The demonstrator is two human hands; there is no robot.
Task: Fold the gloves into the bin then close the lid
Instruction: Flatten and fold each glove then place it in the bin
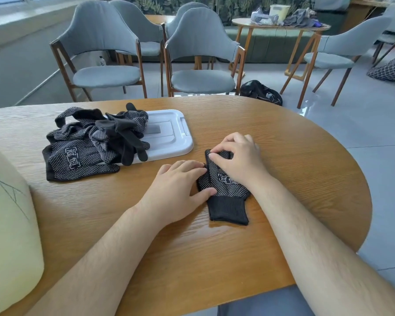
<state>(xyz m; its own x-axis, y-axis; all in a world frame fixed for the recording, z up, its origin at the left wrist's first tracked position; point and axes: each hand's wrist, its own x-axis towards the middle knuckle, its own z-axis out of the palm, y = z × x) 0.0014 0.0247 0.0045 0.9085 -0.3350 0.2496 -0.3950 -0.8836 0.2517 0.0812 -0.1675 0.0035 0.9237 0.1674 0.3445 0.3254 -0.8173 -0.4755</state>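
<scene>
A black glove [226,192] with white dots and a white logo lies on the wooden table [283,156], cuff toward me, its fingers folded back over the palm. My right hand [240,158] presses on the folded fingers and pinches the fabric at the top edge. My left hand [180,188] lies flat on the glove's left side, thumb on it near the cuff. A pile of several more black dotted gloves [89,142] lies to the left, partly on a white bin lid [169,133]. The pale yellow bin [7,224] stands at the left edge.
Grey chairs [201,55] with wooden frames stand beyond the table's far edge. A black bag [260,91] lies on the floor behind the table. A second table [281,26] at the back carries cloth items and a container.
</scene>
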